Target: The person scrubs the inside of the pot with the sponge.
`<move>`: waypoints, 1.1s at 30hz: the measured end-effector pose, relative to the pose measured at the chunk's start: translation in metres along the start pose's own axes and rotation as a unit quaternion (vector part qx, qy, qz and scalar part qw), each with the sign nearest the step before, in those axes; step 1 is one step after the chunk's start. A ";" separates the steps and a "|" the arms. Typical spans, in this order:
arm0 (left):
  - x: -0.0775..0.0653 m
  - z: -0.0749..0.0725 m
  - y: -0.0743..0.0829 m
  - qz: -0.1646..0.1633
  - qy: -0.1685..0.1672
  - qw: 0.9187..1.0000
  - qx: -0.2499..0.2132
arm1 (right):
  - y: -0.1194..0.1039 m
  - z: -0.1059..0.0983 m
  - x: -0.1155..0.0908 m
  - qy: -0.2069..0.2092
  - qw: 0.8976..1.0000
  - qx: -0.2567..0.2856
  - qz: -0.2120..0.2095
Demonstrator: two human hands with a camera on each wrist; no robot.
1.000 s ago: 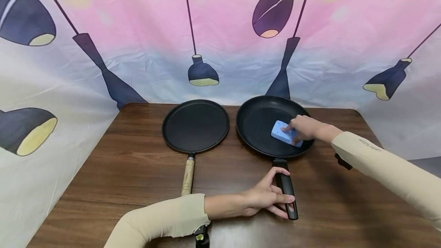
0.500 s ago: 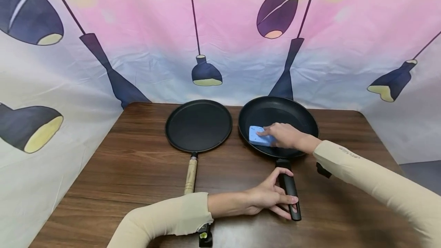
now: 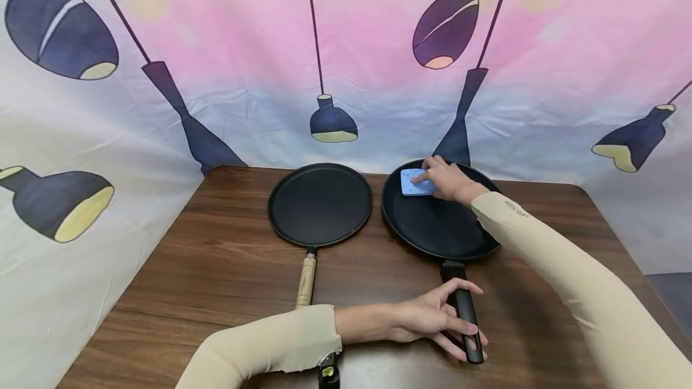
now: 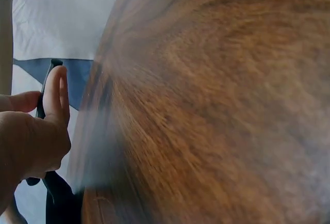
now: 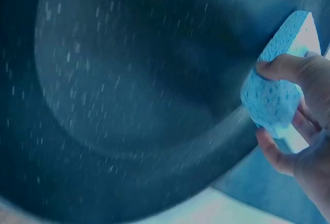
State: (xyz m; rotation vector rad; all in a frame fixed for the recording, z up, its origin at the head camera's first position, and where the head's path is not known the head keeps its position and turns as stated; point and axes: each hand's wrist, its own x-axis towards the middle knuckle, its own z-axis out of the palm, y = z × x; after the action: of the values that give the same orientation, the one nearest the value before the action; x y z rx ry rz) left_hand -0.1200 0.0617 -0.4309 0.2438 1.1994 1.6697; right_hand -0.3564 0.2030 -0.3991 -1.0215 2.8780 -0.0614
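Note:
A deep black frying pan stands at the back right of the table, its handle toward me. My left hand grips that handle between thumb and fingers; in the left wrist view the hand shows at the left edge. My right hand holds a blue sponge against the far left inside of the pan. Seen close in the right wrist view, thumb and fingers pinch the porous sponge at the pan's side wall, and pale specks dot the dark pan surface.
A flat black crepe pan with a wooden handle lies left of the frying pan; my left sleeve overlaps its handle end. The brown wooden table ends at a cloth backdrop printed with lamps, close behind both pans.
My right hand has swept the sponge from the pan's right side to its near left, then up to the far left. The left hand stays on the handle; the view has shifted slightly.

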 end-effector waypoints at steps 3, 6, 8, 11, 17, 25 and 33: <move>0.002 0.002 -0.001 0.014 0.006 1.000 0.005 | 0.015 -0.004 -0.005 0.011 0.998 -0.041 0.036; -0.001 0.004 -0.001 0.031 0.021 0.999 0.011 | 0.027 -0.011 -0.013 0.027 0.994 -0.080 0.065; -0.002 0.006 -0.001 0.040 0.032 0.999 0.012 | 0.034 -0.015 -0.023 0.031 0.991 -0.105 0.077; -0.001 0.009 -0.002 0.044 0.038 0.998 0.010 | 0.043 -0.022 -0.046 0.022 0.987 -0.133 0.092; -0.002 0.013 -0.004 0.048 0.055 0.997 0.007 | 0.048 -0.031 -0.087 -0.013 0.981 -0.166 0.094; -0.004 0.010 -0.002 0.059 0.071 0.995 0.024 | 0.024 -0.051 -0.111 -0.118 0.977 -0.149 0.100; -0.005 0.014 -0.004 0.049 0.070 0.996 0.028 | -0.009 -0.070 -0.116 -0.328 0.936 -0.018 0.130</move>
State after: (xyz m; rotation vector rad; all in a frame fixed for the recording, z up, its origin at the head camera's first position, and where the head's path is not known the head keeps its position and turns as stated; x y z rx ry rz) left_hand -0.1061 0.0659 -0.4258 0.2274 1.3592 1.7636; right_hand -0.2679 0.2695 -0.3206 -0.5117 2.3629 0.2938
